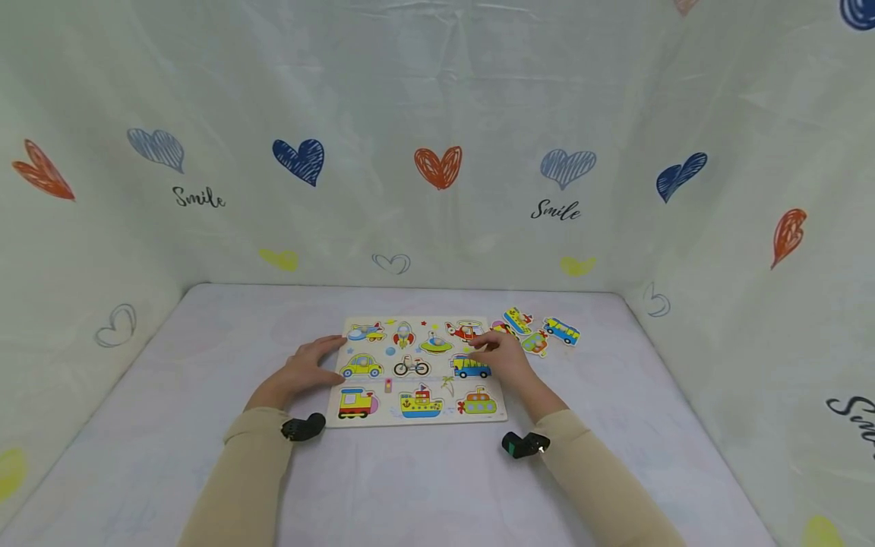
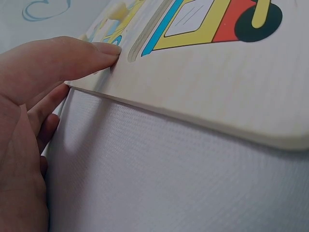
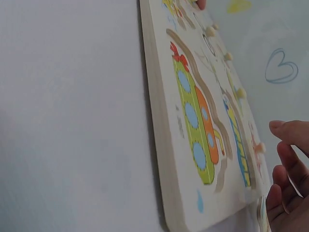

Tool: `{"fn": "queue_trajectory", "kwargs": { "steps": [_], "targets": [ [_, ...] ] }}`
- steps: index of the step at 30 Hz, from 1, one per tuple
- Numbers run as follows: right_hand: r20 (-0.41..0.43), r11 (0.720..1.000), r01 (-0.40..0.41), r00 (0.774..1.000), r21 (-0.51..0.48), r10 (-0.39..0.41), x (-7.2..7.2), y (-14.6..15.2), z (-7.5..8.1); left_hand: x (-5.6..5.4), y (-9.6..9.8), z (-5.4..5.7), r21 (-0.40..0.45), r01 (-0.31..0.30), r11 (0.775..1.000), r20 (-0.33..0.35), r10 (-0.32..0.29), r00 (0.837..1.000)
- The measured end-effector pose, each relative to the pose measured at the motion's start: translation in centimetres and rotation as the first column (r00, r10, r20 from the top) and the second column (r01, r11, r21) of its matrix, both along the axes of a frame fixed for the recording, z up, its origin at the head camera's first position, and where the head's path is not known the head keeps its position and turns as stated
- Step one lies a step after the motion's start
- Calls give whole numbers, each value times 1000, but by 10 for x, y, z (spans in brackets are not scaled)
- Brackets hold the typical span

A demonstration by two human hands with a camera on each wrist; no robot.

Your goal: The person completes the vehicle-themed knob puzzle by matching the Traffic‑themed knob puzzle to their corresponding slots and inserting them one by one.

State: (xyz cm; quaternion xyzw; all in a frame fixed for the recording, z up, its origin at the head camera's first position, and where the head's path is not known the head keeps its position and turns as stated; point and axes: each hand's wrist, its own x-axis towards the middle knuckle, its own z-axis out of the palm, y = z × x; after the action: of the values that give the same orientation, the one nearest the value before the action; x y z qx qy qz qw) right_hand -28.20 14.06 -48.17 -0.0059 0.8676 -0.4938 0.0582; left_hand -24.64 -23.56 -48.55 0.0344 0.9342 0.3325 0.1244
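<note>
A wooden puzzle board [image 1: 437, 384] with printed vehicles lies on the table. My left hand [image 1: 304, 370] rests at its left edge, with the thumb [image 2: 91, 55] on the top face and the other fingers beside the edge. Above the board's upper right part is my right hand [image 1: 503, 361], close to the helicopter piece [image 1: 463, 330]. The right wrist view shows its thumb [image 3: 289, 131] and fingers apart, with nothing seen between them. Bare grooves outline the printed submarine [image 3: 195, 123] and bus [image 3: 237, 140]. Small knobs stand up along the far row.
Right of the board lie loose vehicle pieces: a bus [image 1: 562, 331], a ship [image 1: 517, 320], a submarine [image 1: 535, 343] and a red-yellow piece [image 1: 503, 327] partly hidden by the right hand. A cloth backdrop [image 1: 437, 228] with printed hearts encloses the table [image 1: 410, 486] at the back and sides.
</note>
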Motion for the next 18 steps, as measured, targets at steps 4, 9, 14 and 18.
{"fn": "queue_trajectory", "kwargs": {
  "steps": [4, 9, 14, 18],
  "targets": [
    [13, 999, 30, 999, -13, -30, -3, 17, -2, -1, 0, -1, -1, -2, 1000, 3, 2, 1000],
    [10, 998, 70, 998, 5, -70, -5, 39, -2, 0, 0, -1, 3, -9, 1000, 7, 9, 1000],
    [-7, 998, 64, 998, 30, -64, -8, 61, -1, 1, -2, 1, 5, 8, 1000, -7, -8, 1000],
    [-15, 997, 59, 998, 44, -58, -11, 81, -2, 1, -2, 1, 9, 8, 1000, 0, -8, 1000]
  ]
}}
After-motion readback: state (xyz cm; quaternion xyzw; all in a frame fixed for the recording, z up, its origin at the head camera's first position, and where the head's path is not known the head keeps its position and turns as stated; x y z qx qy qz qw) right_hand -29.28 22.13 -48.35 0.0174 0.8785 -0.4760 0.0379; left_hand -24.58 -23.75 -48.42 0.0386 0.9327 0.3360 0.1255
